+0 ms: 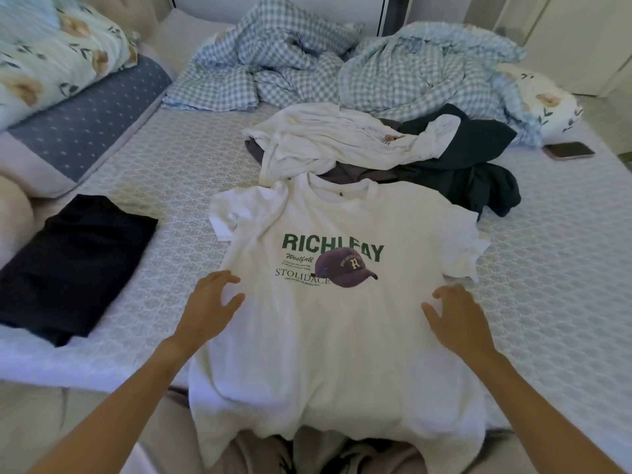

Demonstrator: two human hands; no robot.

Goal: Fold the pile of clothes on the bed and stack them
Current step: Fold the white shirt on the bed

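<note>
A white T-shirt (pixel 328 336) with green lettering and a purple cap print lies spread face up on the bed, its hem hanging over the near edge. My left hand (pixel 210 302) rests at the shirt's left side with fingers spread. My right hand (pixel 455 313) lies at its right side, fingers spread too. Neither hand grips the cloth. Behind the shirt sits the unfolded pile: a crumpled white garment (pixel 328 138) over a grey one (pixel 345 172) and a dark green one (pixel 472 169). A folded dark navy garment (pixel 75 265) lies at the left.
A checked blue duvet (pixel 307 63) is bunched at the back of the bed. A phone (pixel 569 150) lies at the right, beside a floral pillow (pixel 547 100). Floral bedding (pixel 51 53) and a blue dotted cushion (pixel 85 121) sit at the far left. The patterned mattress cover (pixel 547 268) shows around the clothes.
</note>
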